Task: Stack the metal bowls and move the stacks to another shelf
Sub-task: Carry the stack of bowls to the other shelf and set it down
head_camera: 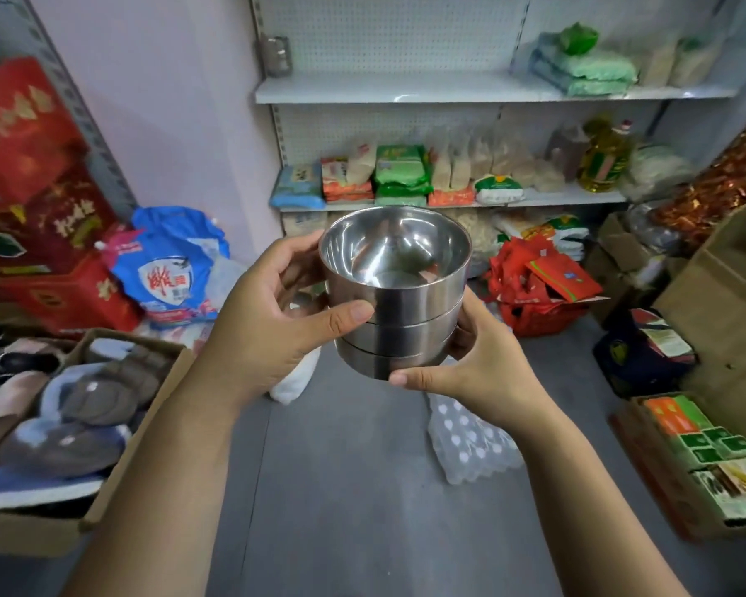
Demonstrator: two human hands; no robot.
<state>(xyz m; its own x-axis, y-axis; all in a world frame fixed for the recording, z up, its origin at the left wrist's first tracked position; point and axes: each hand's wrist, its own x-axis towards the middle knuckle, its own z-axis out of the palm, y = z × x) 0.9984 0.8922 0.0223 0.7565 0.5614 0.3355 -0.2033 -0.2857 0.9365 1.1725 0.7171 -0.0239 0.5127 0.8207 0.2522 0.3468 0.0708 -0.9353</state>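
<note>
My left hand (268, 321) and right hand (479, 372) both curl around a finished stack of three metal bowls (405, 303), held midair, not yet shelved.

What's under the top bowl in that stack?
Two more metal bowls nest under the top bowl; only their outer walls show. Their insides are covered.

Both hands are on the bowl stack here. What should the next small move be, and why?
Probably carry the stack of bowls forward toward the upper shelf: left hand and right hand both grip it mid-air, and that shelf's middle stretch looks bare.
</note>
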